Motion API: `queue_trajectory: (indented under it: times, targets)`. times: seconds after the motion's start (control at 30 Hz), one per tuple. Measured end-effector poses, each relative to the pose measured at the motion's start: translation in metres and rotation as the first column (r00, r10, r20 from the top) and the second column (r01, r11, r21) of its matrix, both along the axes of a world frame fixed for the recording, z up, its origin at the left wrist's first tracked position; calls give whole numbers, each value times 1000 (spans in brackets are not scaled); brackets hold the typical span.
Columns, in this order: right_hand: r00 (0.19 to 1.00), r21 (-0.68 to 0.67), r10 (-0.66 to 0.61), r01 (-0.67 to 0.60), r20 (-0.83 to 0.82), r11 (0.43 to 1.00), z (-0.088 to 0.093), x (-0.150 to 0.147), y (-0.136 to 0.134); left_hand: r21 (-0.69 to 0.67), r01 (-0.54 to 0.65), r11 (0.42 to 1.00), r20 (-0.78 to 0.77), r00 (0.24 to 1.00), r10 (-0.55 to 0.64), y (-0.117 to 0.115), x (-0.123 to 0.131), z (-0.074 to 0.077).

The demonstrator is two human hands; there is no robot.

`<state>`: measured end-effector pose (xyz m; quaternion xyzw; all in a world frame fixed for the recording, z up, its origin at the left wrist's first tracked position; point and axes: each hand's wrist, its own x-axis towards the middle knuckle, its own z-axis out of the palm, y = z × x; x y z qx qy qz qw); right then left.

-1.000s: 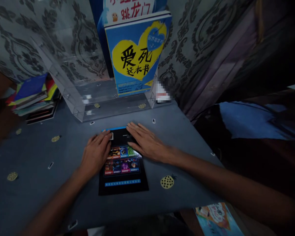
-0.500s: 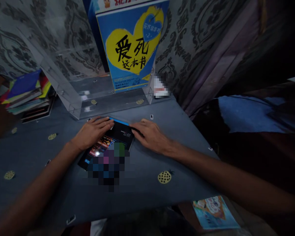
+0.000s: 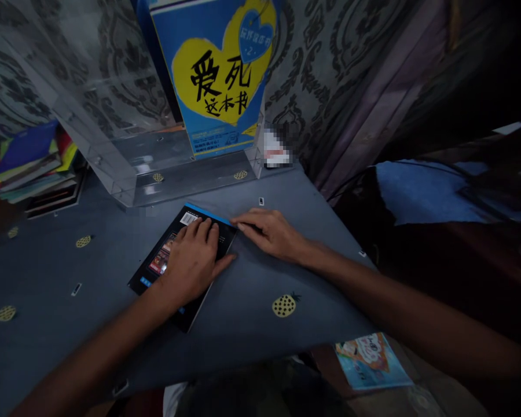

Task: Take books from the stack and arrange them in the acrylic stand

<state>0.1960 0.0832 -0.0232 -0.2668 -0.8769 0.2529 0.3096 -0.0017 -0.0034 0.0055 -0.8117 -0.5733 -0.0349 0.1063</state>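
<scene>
Okay, the book (image 3: 158, 260) lies flat on the cloth (image 3: 243, 324) right in front of you, apparently back cover up, judging by the barcode (image 3: 188, 218) near its far left corner. It looks thin and light, with covers that probably flex a little; the glossy black face may slide under dry fingertips, so its edges and corners seem the surest hold. Its long axis slants from near left to far right, and the short end with the blue strip (image 3: 208, 213) points away from you and rightward. Your left hand (image 3: 193, 260) rests palm down across the middle, fingers a little spread, thumb reaching past the right edge; it grasps nothing. Your right hand (image 3: 271, 231) has thumb and forefinger close together at the far right corner; whether they pinch it, I cannot tell. Beyond is a clear stand (image 3: 124, 185) with a blue book (image 3: 226, 75) propped upright, and well to the left sits a pile (image 3: 39, 159).
</scene>
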Motion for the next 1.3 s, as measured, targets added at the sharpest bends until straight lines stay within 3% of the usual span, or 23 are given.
queue_trajectory:
  times: [0.2,0.4,0.77,1.3]
  targets:
    - [999,-184,6,-15,-50,983,10,0,0,-4,9,1000,-70,997,-10,-3,4,3]
    - [991,-318,-15,-27,-129,948,5,0,1,30,42,999,-90,995,-39,-5,8,5]
    - [981,-299,-25,-34,-194,954,2,-1,2,26,61,998,-6,998,-61,-5,4,6]
    - [973,-320,-23,-53,-229,946,1,-1,0,67,84,994,-44,996,-81,-5,2,7]
